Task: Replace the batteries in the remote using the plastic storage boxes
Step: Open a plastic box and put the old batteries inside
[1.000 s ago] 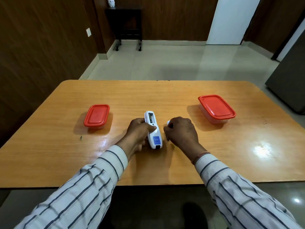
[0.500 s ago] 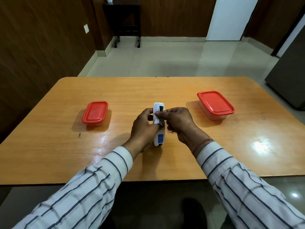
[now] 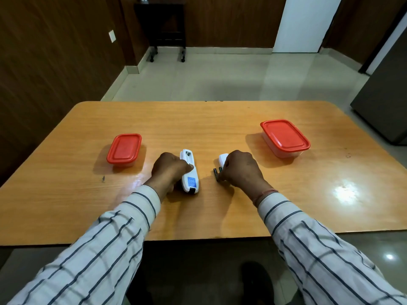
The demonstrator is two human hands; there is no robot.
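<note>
A white remote (image 3: pixel 189 172) lies face down on the wooden table (image 3: pixel 198 128), its battery bay open at the far end. My left hand (image 3: pixel 169 168) grips its left side, thumb across the back. My right hand (image 3: pixel 240 168) rests on the table to the right, fingers curled over two dark batteries (image 3: pixel 217 172) lying there. The white battery cover (image 3: pixel 222 159) lies just beyond those fingers. A small box with a red lid (image 3: pixel 124 150) stands at the left. A larger box with a red lid (image 3: pixel 285 137) stands at the right. Both lids are on.
The table's near edge (image 3: pixel 198 239) runs just below my forearms. A bright light reflection (image 3: pixel 345 191) shines on the right part of the tabletop. Beyond the table lie a tiled floor, a dark cabinet (image 3: pixel 161 25) and a grey appliance (image 3: pixel 387 111) at the right.
My right hand has left the remote's battery bay and moved right, down to the table, with the batteries. The remote has been lowered flat onto the table in my left hand.
</note>
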